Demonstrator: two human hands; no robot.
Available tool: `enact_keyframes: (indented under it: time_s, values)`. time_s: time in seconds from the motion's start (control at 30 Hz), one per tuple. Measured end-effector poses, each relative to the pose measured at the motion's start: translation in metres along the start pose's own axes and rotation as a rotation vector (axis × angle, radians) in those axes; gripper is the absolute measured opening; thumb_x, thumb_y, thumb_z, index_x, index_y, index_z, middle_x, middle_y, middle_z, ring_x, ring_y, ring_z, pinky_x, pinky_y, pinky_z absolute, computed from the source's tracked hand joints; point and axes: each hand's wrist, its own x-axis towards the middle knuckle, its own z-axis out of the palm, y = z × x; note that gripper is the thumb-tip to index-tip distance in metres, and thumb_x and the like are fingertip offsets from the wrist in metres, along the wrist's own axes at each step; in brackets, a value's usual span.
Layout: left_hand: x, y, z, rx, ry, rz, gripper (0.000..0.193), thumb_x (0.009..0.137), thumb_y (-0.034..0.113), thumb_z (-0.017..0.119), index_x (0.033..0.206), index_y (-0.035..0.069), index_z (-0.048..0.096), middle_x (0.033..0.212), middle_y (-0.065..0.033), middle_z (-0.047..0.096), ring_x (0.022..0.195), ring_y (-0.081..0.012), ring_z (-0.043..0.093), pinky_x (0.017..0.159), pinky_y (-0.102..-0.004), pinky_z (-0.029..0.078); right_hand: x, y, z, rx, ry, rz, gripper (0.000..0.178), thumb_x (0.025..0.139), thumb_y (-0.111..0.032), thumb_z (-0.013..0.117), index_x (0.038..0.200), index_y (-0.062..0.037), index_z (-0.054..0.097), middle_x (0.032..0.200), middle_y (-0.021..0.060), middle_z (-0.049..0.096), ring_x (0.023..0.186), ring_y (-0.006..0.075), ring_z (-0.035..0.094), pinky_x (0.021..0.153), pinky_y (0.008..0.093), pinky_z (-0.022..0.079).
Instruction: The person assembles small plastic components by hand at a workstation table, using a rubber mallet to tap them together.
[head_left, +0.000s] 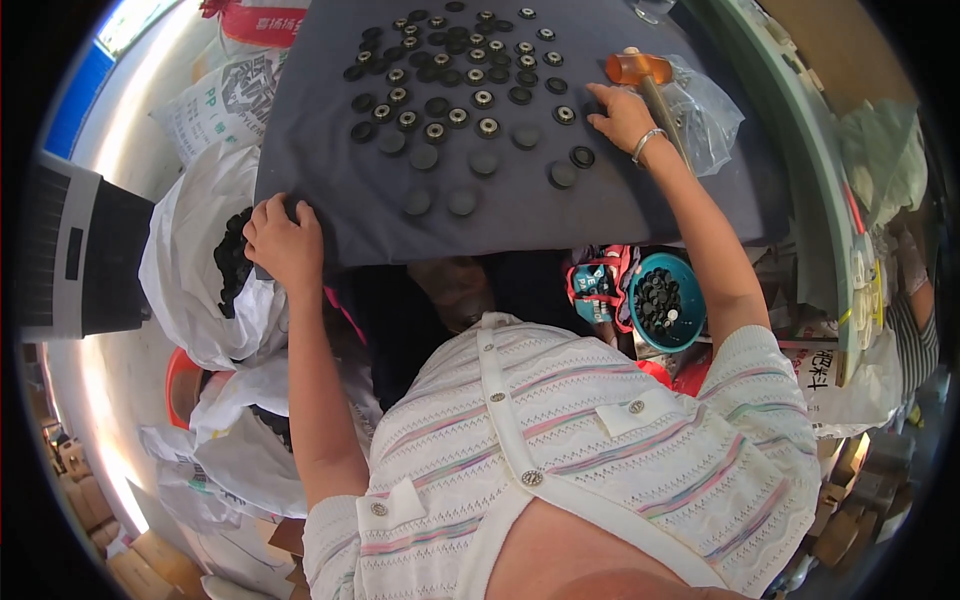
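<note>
My left hand [285,240] rests at the near left corner of the grey cloth-covered table [350,220], fingers bent and apart; a dark patch shows between them, and I cannot tell what it is. My right hand [625,122] lies on the cloth at the right with its fingers apart, holding nothing I can see. Beside it lies a mallet [641,68] with an orange head, its handle passing by my wrist. Left of that hand are spread several black round pieces with metal ring centres [488,127]. Several plain black discs [483,161] lie nearer to me.
A clear plastic bag [700,110] lies beside the mallet. Below the table's front edge, a teal basin [690,320] holds small black pieces. White sacks [190,270] with black pieces stand at the left, near a grey-black box [90,250]. Another person's arm [918,290] shows at far right.
</note>
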Motion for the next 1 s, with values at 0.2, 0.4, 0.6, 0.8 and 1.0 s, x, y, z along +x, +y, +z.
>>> enact_keyframes:
  time_s: [0.2, 0.4, 0.6, 0.8, 1.0]
  values:
    - [0.0, 0.001, 0.0, -0.021, 0.001, 0.002, 0.03, 0.079, 0.028, 0.063, 0.103, 0.011, 0.066, 0.114, -0.005, 0.062, 0.111, -0.0295, 0.052, 0.091, -0.0468, 0.039, 0.013, -0.001, -0.009, -0.083, -0.143, -0.11, 0.037, 0.076, -0.014, 0.067, 0.112, -0.0062, 0.064, 0.104, 0.0179, 0.062, 0.098, 0.0354, 0.06, 0.087, 0.0413, 0.047]
    - [0.0, -0.002, 0.002, 0.002, 0.003, 0.007, 0.03, 0.078, 0.028, 0.064, 0.103, 0.011, 0.066, 0.113, -0.0049, 0.062, 0.11, -0.029, 0.053, 0.092, -0.0464, 0.038, 0.018, -0.032, -0.009, 0.057, -0.198, -0.186, 0.038, 0.075, -0.013, 0.066, 0.113, -0.0068, 0.064, 0.101, 0.0181, 0.061, 0.095, 0.0353, 0.06, 0.087, 0.0403, 0.047]
    - [0.0, 0.0, 0.002, -0.015, 0.018, 0.016, 0.03, 0.078, 0.028, 0.065, 0.102, 0.011, 0.066, 0.113, -0.0047, 0.062, 0.11, -0.0286, 0.053, 0.091, -0.0463, 0.038, 0.023, -0.031, -0.001, -0.02, -0.237, -0.19, 0.036, 0.076, -0.014, 0.067, 0.111, -0.0057, 0.066, 0.102, 0.0191, 0.06, 0.095, 0.0355, 0.06, 0.086, 0.0402, 0.048]
    - [0.001, 0.001, 0.0, -0.012, -0.007, 0.0, 0.029, 0.078, 0.028, 0.064, 0.102, 0.011, 0.066, 0.113, -0.0047, 0.062, 0.11, -0.0285, 0.052, 0.091, -0.0462, 0.038, 0.024, -0.033, -0.003, -0.083, -0.228, -0.217, 0.033, 0.077, -0.017, 0.068, 0.107, -0.0048, 0.067, 0.1, 0.0193, 0.062, 0.097, 0.0357, 0.06, 0.086, 0.0408, 0.049]
    - [0.0, 0.0, -0.002, -0.031, 0.011, -0.005, 0.029, 0.078, 0.027, 0.064, 0.101, 0.011, 0.066, 0.113, -0.0045, 0.062, 0.109, -0.0285, 0.053, 0.091, -0.0463, 0.038, 0.023, -0.04, -0.022, -0.151, -0.183, -0.116, 0.032, 0.079, -0.026, 0.068, 0.102, -0.0035, 0.067, 0.098, 0.0208, 0.065, 0.095, 0.0364, 0.062, 0.085, 0.0428, 0.049]
